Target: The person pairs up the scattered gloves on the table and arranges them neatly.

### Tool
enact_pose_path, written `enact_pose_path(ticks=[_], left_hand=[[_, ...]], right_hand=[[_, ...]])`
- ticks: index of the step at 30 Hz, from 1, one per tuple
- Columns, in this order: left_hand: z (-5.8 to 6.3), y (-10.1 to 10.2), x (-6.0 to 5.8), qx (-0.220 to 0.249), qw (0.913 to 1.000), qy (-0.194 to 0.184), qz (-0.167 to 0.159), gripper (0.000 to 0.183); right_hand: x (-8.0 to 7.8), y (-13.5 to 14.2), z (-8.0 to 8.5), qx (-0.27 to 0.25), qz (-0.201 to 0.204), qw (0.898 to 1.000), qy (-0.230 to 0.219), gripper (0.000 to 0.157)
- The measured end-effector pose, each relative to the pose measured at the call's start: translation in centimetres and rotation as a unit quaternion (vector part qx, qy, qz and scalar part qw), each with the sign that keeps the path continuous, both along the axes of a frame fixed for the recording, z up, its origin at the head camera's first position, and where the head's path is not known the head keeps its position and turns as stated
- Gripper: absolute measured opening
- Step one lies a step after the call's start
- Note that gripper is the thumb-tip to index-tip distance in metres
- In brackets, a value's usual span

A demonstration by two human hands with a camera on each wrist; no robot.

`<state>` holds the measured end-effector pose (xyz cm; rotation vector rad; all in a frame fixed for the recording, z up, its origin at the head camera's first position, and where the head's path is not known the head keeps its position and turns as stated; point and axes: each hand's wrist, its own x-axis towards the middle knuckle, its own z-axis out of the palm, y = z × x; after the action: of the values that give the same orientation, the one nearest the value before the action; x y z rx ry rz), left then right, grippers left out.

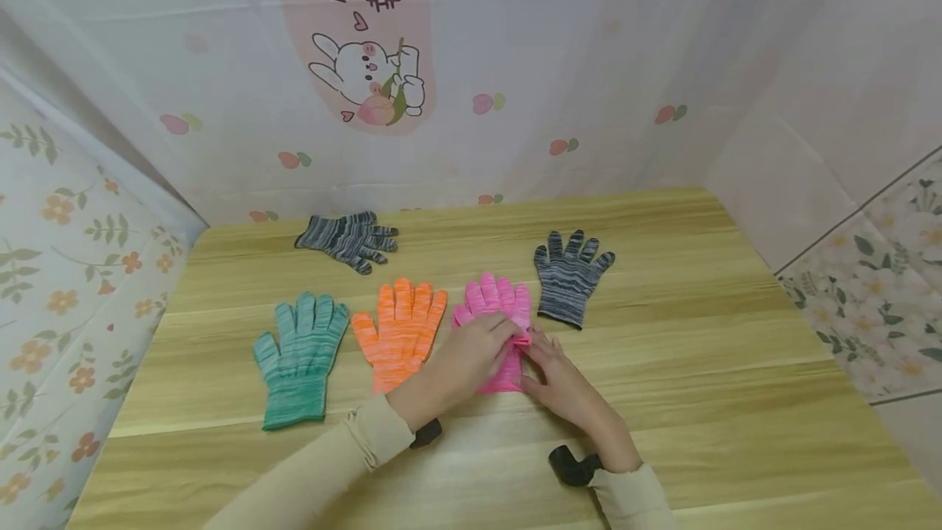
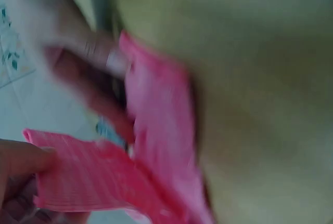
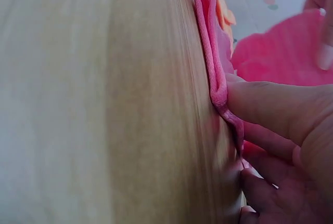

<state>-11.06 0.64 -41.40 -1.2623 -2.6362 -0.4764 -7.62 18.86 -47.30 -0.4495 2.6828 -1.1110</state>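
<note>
My left hand [image 1: 474, 354] pinches the raised cuff [image 2: 83, 174] of a pink knit glove between thumb and fingers. Under that cuff, more pink knit lies flat on the table, its open cuff edge [image 3: 212, 52] facing me; the layers look like two stacked gloves. In the head view the pink fingers [image 1: 496, 293] point away from me. At the right side of the pink knit, my right hand [image 1: 562, 383] rests low, thumb [image 3: 270, 104] touching near the cuff edge and fingers spread along the side. My left hand covers the middle of the pink knit.
Left of the pink knit lie an orange glove [image 1: 401, 334] and a green glove [image 1: 298, 366]. Two grey-black gloves lie farther back, one left [image 1: 349, 240] and one right [image 1: 570, 280]. A patterned curtain [image 1: 515, 47] hangs behind the wooden table [image 1: 699, 366].
</note>
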Motion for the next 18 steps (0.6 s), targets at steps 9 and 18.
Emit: enact_pose_path(ticks=[9,18], left_hand=[[-2.3,0.4,2.8,-0.014,0.9957,-0.073,0.055,0.016],[-3.4,0.5,3.8,-0.021,0.9944,-0.075,0.072,0.016]], right_hand=[[0.0,-0.1,-0.4,-0.013,0.000,1.000,0.023,0.055],[0.0,-0.1,-0.2,0.012,-0.006,1.000,0.006,0.056]])
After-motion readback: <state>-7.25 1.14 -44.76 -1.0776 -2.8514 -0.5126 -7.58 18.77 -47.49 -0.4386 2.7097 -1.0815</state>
